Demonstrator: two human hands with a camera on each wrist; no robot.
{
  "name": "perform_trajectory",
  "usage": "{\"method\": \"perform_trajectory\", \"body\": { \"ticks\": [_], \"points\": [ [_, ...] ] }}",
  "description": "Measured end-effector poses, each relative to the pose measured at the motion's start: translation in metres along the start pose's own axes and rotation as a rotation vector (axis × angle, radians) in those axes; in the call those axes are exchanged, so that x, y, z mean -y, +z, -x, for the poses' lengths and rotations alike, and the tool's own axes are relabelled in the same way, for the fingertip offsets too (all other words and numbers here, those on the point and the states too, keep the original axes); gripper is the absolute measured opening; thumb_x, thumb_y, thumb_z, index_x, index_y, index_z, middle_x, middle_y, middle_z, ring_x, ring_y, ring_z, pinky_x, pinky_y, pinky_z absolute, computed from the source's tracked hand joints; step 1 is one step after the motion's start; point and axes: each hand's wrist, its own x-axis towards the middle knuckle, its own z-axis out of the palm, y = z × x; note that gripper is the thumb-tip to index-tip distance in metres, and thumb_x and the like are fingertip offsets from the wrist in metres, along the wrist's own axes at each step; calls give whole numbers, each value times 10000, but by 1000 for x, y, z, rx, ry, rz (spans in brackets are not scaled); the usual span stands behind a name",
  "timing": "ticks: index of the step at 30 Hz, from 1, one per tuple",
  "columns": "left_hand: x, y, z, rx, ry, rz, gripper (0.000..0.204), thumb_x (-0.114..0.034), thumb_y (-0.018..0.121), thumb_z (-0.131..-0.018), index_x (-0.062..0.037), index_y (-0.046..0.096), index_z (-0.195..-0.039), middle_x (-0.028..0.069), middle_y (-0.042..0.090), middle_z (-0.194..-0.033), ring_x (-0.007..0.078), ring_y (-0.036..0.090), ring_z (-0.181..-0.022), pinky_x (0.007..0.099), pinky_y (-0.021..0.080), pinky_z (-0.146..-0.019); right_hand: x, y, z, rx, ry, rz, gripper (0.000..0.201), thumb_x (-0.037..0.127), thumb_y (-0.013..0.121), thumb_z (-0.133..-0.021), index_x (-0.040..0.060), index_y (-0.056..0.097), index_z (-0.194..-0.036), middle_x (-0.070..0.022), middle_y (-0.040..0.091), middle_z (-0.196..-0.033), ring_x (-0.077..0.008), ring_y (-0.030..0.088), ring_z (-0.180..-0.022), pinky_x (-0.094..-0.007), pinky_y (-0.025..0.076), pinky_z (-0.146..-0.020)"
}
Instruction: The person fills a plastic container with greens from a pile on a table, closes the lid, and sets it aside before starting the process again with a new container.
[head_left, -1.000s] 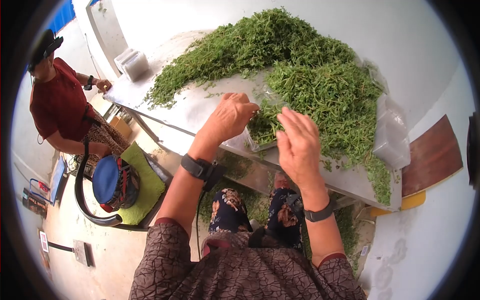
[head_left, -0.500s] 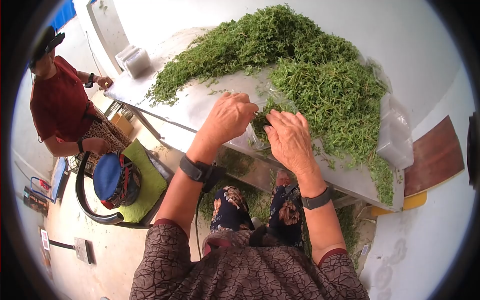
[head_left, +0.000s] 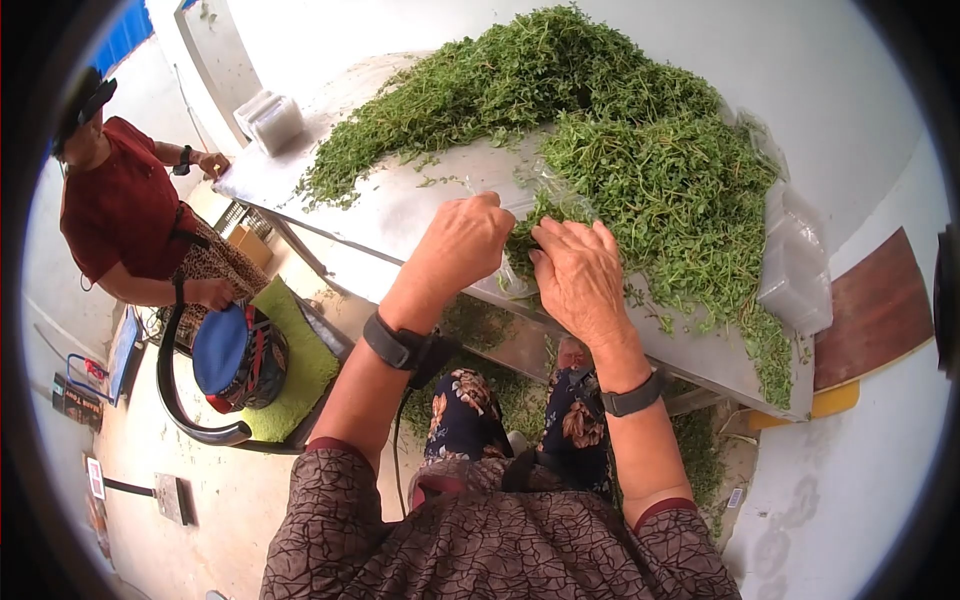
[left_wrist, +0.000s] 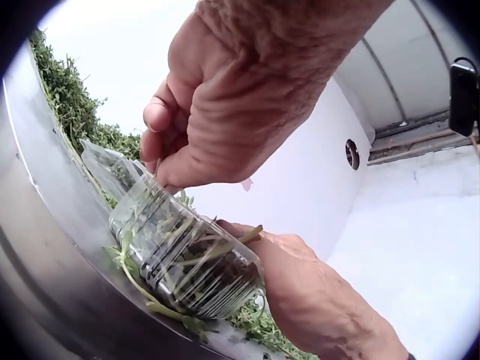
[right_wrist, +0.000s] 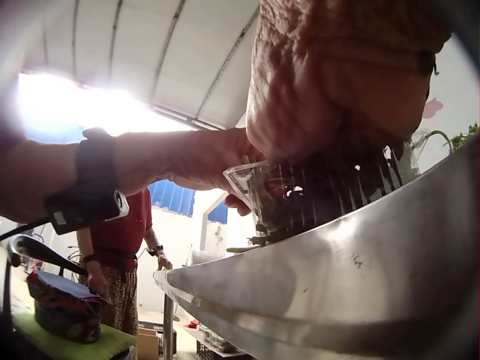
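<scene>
A clear plastic box point(left_wrist: 187, 255) with leafy green stems in it sits at the metal table's near edge. My left hand point(head_left: 462, 243) has its fingers curled at the box's left rim and pinches it there. In the left wrist view a thin stem shows by those fingertips. My right hand point(head_left: 580, 275) lies over the box with fingers fairly straight, pressing on the greens point(head_left: 546, 212) inside. Its palm hides part of the box. A few stems point(left_wrist: 135, 281) hang over the box's side. Behind both hands rises a large heap of the same greens point(head_left: 640, 170).
Stacked clear boxes point(head_left: 795, 260) stand at the table's point(head_left: 420, 215) right end, more boxes point(head_left: 270, 122) at its far left. Another person point(head_left: 130, 210) stands left, beside a blue-topped round bag point(head_left: 225, 355) on a green cloth point(head_left: 305, 355). Greens lie under the table.
My right hand has come left and down from the air beside the box onto the greens, and stays there. The left hand keeps its place at the rim.
</scene>
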Motion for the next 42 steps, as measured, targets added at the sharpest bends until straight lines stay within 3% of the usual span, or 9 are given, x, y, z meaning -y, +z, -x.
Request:
{"method": "perform_trajectory", "body": {
  "ticks": [5,12,17,24,30,32,36,38,42],
  "points": [
    [-11,9,-3,-1,3,-157,47,-32,613,-681,13,612,-694,165,587,-708,335,606,-686,414,485,-618,-1,4,0,0,36,-19,254,158,597,-834,24,668,-1038,-128,647,-1118,-315,560,-1076,-485,316,-1027],
    [-26,20,-9,-141,-18,-73,59,-47,615,-679,2,590,-701,168,576,-700,352,597,-685,433,478,-632,1,1,0,-2,30,-28,222,147,592,-826,23,656,-998,-130,648,-1103,-326,567,-1049,-495,321,-1021],
    [-30,7,-5,-37,-105,21,65,-39,608,-725,25,619,-727,181,596,-730,369,597,-713,430,478,-652,0,1,1,-10,27,-49,224,153,586,-828,29,661,-997,-135,649,-1095,-310,564,-1041,-494,323,-1022],
    [-21,-3,1,5,-23,245,130,9,569,-741,42,666,-821,186,632,-784,369,610,-748,408,495,-692,0,3,3,-50,19,-53,240,155,594,-824,11,666,-1001,-144,650,-1094,-299,566,-1041,-483,330,-1023],
    [-13,6,-3,30,11,236,92,11,605,-691,23,668,-758,155,629,-754,353,612,-728,396,497,-678,-1,2,2,-45,13,-52,243,155,598,-816,2,665,-992,-144,650,-1095,-291,567,-1039,-470,337,-1021],
    [-14,6,-5,62,-80,254,52,-5,631,-670,-8,669,-706,120,628,-729,316,604,-745,387,478,-720,-1,2,3,-51,10,-52,245,157,597,-814,0,665,-990,-143,650,-1093,-289,567,-1036,-466,338,-1020],
    [-12,10,-6,7,-37,140,30,-19,645,-654,-36,659,-675,90,625,-706,275,585,-772,374,440,-763,0,-1,2,-23,18,-74,246,165,591,-816,1,666,-983,-142,648,-1100,-286,557,-1050,-457,333,-1024],
    [-10,10,-8,97,-129,144,31,-27,654,-639,-52,640,-650,72,632,-720,250,568,-807,363,413,-781,1,-1,3,-43,13,-51,201,128,597,-808,20,656,-967,-110,643,-1076,-276,563,-1033,-457,348,-1001],
    [-9,13,-9,110,-116,117,36,-21,642,-634,-49,620,-638,74,624,-729,263,565,-814,369,416,-760,1,-2,2,-19,22,-76,247,168,592,-816,-5,665,-977,-146,645,-1107,-291,553,-1058,-457,327,-1026]
  ]
}}
